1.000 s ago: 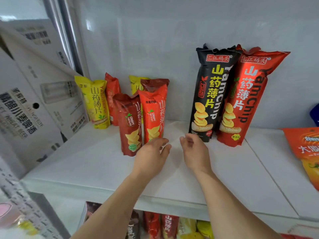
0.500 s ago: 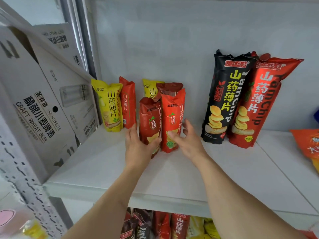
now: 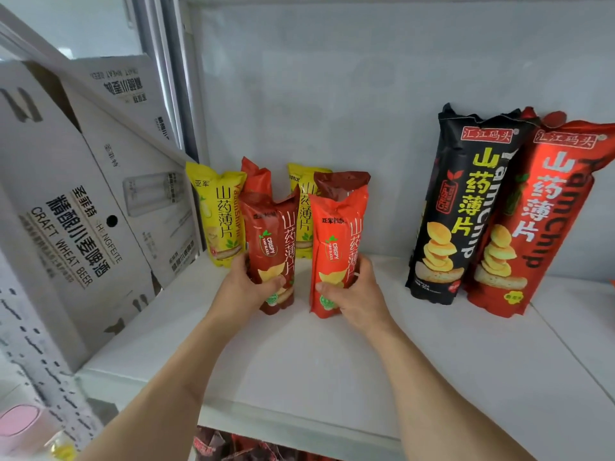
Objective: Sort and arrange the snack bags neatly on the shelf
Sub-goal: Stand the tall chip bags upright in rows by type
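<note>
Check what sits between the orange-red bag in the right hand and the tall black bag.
Nothing: the head view shows bare white shelf between the orange-red bag, gripped by the right hand, and the tall black bag.

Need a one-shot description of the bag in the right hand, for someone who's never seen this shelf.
On the white shelf, look left of the two tall bags leaning on the back wall, to the cluster of small bags. The right hand grips the front right one, the bright orange-red bag. Its neighbour in the left hand is darker red; those behind are yellow or maroon.
</note>
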